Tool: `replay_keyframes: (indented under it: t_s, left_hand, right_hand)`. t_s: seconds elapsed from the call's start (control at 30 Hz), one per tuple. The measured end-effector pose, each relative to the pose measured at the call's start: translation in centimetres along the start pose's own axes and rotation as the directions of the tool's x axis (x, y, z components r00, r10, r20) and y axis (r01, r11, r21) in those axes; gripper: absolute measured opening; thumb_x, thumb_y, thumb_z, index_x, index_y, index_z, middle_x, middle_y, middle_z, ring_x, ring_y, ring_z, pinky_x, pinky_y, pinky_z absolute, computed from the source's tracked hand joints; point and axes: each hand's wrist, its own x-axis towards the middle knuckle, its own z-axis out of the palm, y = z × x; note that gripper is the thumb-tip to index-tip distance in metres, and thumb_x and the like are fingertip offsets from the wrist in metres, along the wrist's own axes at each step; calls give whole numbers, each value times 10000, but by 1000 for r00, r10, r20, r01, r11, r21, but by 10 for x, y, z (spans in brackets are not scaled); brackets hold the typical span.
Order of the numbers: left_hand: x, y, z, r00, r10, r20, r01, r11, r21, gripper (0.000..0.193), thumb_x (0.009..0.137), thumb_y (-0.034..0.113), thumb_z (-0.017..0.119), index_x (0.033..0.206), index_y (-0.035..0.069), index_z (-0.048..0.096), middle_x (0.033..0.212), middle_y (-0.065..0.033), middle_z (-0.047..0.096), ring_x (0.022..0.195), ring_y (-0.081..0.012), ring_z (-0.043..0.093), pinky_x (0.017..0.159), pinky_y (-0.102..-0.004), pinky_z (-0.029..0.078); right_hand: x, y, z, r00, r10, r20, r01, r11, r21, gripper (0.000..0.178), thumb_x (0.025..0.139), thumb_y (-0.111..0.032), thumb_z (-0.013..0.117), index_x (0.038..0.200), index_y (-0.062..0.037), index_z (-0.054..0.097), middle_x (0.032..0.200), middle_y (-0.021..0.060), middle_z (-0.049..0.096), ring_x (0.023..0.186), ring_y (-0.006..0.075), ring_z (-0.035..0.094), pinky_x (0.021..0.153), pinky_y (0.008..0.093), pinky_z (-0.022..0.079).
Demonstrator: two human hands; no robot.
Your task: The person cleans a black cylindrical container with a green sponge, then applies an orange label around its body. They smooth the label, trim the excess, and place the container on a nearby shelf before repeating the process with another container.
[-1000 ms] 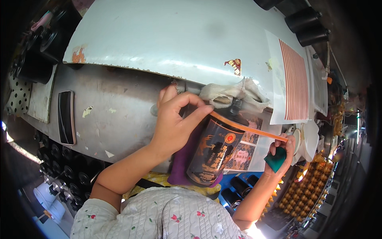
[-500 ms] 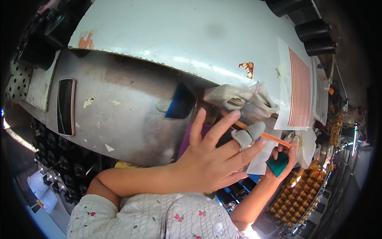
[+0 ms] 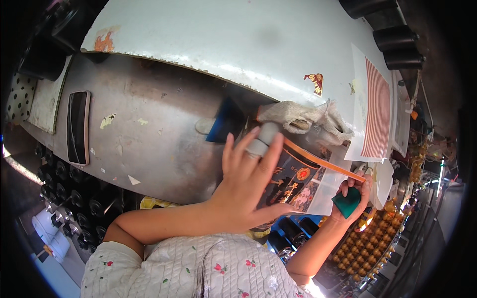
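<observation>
A dark cylindrical can (image 3: 293, 186) with orange and gold labels lies at the near edge of the metal table (image 3: 159, 144). My left hand (image 3: 248, 184) rests flat over it, fingers spread and stretched out, one fingertip in a grey cot. An orange strip (image 3: 323, 161) runs across the can's top toward my right hand (image 3: 354, 196). That hand pinches the strip's end and grips a small teal scraper (image 3: 346, 202). A clear label sheet (image 3: 323, 191) lies between the can and my right hand.
A white cloth glove (image 3: 303, 116) and a blue card (image 3: 226, 121) lie just beyond the can. A striped sheet (image 3: 375, 114) sits on the white curved panel (image 3: 238, 44). A dark phone-like slab (image 3: 78, 126) lies far left. Rows of cans (image 3: 367, 243) stand below right.
My left hand gripped the can's top, then lifted with fingers spread, and now lies flat across the can. My right hand keeps the scraper and strip end.
</observation>
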Motion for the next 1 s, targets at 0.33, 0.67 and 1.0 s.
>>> replay_keyframes:
  t_s: [0.33, 0.67, 1.0]
  left_hand:
    - [-1, -3, -3, 1000, -1, 9, 0, 993, 116, 1053, 855, 725, 568, 1534, -41, 322, 1409, -251, 381, 1363, -469, 294, 1134, -671, 13]
    - [-1, -5, 1, 995, 6, -97, -6, 1000, 2, 1050, 842, 653, 651, 1566, -5, 270, 1244, -217, 432, 1345, -466, 307, 1122, -680, 58]
    - [2, -4, 2, 999, -20, -30, 21, 998, 55, 1093, 815, 678, 659, 1548, -30, 264, 1374, -239, 369, 1370, -450, 286, 1127, -690, 27]
  right_hand:
    - [-1, 0, -3, 1000, 5, 13, -5, 1000, 14, 130, 1009, -144, 551, 1012, -29, 492, 974, 120, 565, 778, 152, 535, 542, 229, 462]
    - [-1, 1, -4, 1000, 14, 18, -15, 1000, 16, 130, 1007, -143, 551, 1003, -25, 494, 982, 121, 568, 779, 151, 537, 544, 229, 465]
    - [-2, 1, -1, 1000, -7, -21, 7, 1000, -9, 136, 1011, -157, 545, 1003, -30, 496, 963, 114, 574, 760, 150, 532, 529, 229, 447]
